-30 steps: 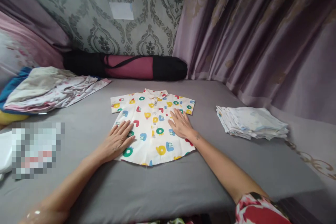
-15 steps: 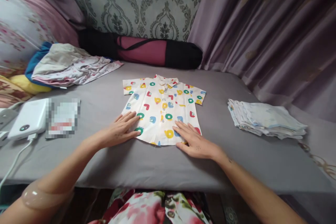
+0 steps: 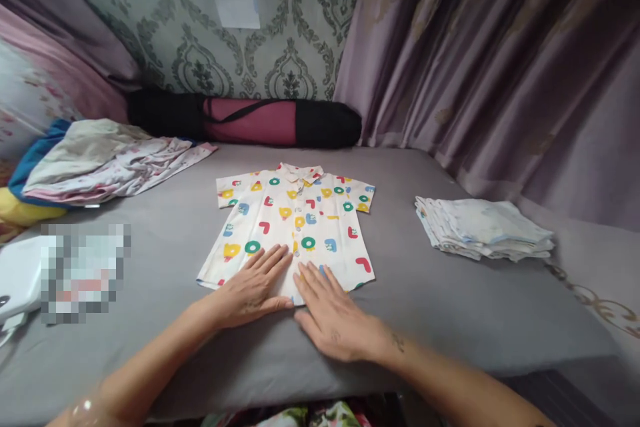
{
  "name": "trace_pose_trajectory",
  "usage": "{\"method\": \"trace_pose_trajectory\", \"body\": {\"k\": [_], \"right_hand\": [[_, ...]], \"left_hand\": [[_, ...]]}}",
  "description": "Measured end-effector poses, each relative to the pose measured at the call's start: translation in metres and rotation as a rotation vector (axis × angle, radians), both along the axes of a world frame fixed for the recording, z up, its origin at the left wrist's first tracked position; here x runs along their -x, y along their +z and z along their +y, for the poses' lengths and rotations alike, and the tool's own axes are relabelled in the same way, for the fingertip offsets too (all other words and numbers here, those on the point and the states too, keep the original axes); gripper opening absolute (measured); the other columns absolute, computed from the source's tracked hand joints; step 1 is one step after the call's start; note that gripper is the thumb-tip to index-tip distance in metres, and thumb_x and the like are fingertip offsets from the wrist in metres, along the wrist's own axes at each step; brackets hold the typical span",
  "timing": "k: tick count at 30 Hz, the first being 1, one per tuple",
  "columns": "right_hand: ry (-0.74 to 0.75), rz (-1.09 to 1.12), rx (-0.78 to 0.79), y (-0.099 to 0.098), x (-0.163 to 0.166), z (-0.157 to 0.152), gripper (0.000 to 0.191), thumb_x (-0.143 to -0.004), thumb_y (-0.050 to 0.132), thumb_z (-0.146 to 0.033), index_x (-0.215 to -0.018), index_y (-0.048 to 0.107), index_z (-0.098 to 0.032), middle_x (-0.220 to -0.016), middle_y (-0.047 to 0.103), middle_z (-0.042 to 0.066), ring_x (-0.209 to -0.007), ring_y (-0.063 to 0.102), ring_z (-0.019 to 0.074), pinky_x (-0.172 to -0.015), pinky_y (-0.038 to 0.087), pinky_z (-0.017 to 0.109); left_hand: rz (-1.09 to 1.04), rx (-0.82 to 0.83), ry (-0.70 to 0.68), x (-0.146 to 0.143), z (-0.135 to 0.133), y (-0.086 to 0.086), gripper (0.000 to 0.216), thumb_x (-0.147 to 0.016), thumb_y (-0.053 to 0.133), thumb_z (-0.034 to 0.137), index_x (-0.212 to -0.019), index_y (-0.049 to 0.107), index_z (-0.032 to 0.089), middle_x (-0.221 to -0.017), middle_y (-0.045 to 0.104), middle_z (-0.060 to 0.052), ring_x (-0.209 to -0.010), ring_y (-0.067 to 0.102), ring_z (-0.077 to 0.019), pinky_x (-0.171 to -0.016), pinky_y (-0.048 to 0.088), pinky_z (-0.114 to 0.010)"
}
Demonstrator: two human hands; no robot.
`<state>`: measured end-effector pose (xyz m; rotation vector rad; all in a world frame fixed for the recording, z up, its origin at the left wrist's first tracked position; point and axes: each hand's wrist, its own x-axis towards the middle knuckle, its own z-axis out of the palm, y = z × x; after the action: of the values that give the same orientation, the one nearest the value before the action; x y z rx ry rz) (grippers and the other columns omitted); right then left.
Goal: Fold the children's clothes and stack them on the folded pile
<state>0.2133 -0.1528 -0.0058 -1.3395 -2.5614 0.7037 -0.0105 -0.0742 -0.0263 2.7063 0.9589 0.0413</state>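
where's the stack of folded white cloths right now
The stack of folded cloths lies on the gray sheet, right of the printed shirt, near the curtain.

A grey bed [image 3: 430, 293] carries a shirt [image 3: 295, 227], folded cloths [image 3: 483, 227] and rumpled clothes [image 3: 105, 160].

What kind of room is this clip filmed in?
Most likely a bedroom at home: a grey-sheeted bed serves as the work surface, with patterned wallpaper and mauve curtains behind. Both hands press flat on a small printed shirt beside a folded stack.
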Motion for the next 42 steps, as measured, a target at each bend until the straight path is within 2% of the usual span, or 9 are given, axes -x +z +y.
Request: {"method": "trace_pose_trajectory", "body": {"k": [3, 5, 10, 14, 19, 24, 29, 33, 42], "right_hand": [[0.129, 0.132, 0.046, 0.018, -0.014, 0.005, 0.044, -0.099, 0.039, -0.035, -0.137, 0.051, -0.019, -0.149, 0.042, 0.008, -0.139, 0.036, 0.0188, -0.115, 0.028, 0.033], [0.034, 0.173, -0.013, 0.02, -0.023, 0.023, 0.037, -0.1, 0.035, -0.03, -0.126, 0.061, -0.023, -0.14, 0.054, 0.004, -0.132, 0.046, 0.0153, -0.111, 0.034, 0.029], [-0.499, -0.1, -0.211, -0.004, -0.047, 0.07, 0.053, -0.098, 0.037, -0.036, -0.145, 0.039, -0.013, -0.155, 0.028, 0.016, -0.146, 0.017, 0.0276, -0.117, 0.017, 0.049], [-0.535, -0.2, -0.102, -0.023, -0.057, 0.072, 0.06, -0.099, 0.031, -0.045, -0.149, 0.032, -0.012, -0.158, 0.02, 0.017, -0.146, 0.013, 0.0301, -0.116, 0.013, 0.053], [-0.566, -0.067, -0.136, -0.02, -0.068, 0.068, 0.047, -0.096, 0.039, -0.033, -0.139, 0.045, -0.015, -0.151, 0.036, 0.015, -0.138, 0.034, 0.025, -0.112, 0.029, 0.039], [-0.794, -0.008, -0.112, -0.01, -0.082, 0.071, 0.028, -0.096, 0.04, -0.029, -0.111, 0.059, -0.017, -0.111, 0.063, 0.012, -0.108, 0.06, 0.0209, -0.089, 0.043, 0.028], [-0.868, -0.04, 0.101, -0.007, -0.087, 0.067, 0.028, -0.098, 0.039, -0.038, -0.096, 0.06, -0.018, -0.088, 0.069, 0.008, -0.082, 0.067, 0.0188, -0.065, 0.039, 0.025], [-0.869, -0.014, 0.157, -0.003, -0.087, 0.063, 0.028, -0.096, 0.042, -0.038, -0.089, 0.061, -0.019, -0.086, 0.072, 0.009, -0.081, 0.067, 0.0198, -0.064, 0.036, 0.026], [-0.737, 0.037, 0.23, 0.01, -0.08, 0.052, 0.018, -0.09, 0.047, -0.034, -0.089, 0.06, -0.021, -0.09, 0.072, 0.008, -0.086, 0.067, 0.0232, -0.062, 0.033, 0.027]], "left_hand": [[-0.061, 0.072, 0.028, -0.004, 0.022, 0.019, 0.056, -0.096, 0.031, 0.057, -0.132, 0.053, 0.019, -0.136, 0.056, -0.013, -0.125, 0.053, -0.0267, -0.101, 0.043, -0.038], [-0.139, 0.072, 0.065, -0.015, 0.042, 0.028, 0.048, -0.099, 0.027, 0.049, -0.121, 0.059, 0.02, -0.119, 0.066, -0.011, -0.107, 0.063, -0.0224, -0.091, 0.049, -0.033], [-0.214, -0.066, 0.0, -0.062, 0.095, 0.017, 0.046, -0.098, 0.032, 0.042, -0.132, 0.049, 0.017, -0.138, 0.051, -0.016, -0.124, 0.053, -0.0242, -0.101, 0.043, -0.036], [-0.081, -0.096, -0.011, -0.094, 0.13, 0.001, 0.051, -0.094, 0.036, 0.04, -0.135, 0.046, 0.012, -0.148, 0.04, -0.02, -0.138, 0.036, -0.0295, -0.111, 0.031, -0.044], [0.013, -0.025, 0.043, -0.117, 0.163, 0.013, 0.037, -0.092, 0.038, 0.035, -0.115, 0.061, 0.018, -0.122, 0.063, -0.014, -0.111, 0.06, -0.0256, -0.092, 0.046, -0.034], [-0.017, 0.06, 0.168, -0.161, 0.188, 0.038, 0.024, -0.087, 0.048, 0.029, -0.095, 0.069, 0.021, -0.09, 0.071, -0.008, -0.088, 0.064, -0.0224, -0.077, 0.046, -0.028], [-0.044, 0.124, 0.111, -0.237, 0.197, 0.031, 0.019, -0.085, 0.054, 0.027, -0.09, 0.07, 0.019, -0.093, 0.071, -0.006, -0.091, 0.064, -0.0187, -0.079, 0.044, -0.022], [-0.035, 0.107, 0.201, -0.287, 0.189, 0.018, 0.034, -0.086, 0.056, 0.04, -0.099, 0.068, 0.012, -0.107, 0.068, -0.016, -0.101, 0.062, -0.0255, -0.083, 0.046, -0.028], [-0.064, 0.084, 0.386, -0.313, 0.182, 0.013, 0.03, -0.089, 0.051, 0.022, -0.112, 0.063, 0.006, -0.12, 0.059, -0.026, -0.118, 0.054, -0.0316, -0.097, 0.043, -0.039]]}}
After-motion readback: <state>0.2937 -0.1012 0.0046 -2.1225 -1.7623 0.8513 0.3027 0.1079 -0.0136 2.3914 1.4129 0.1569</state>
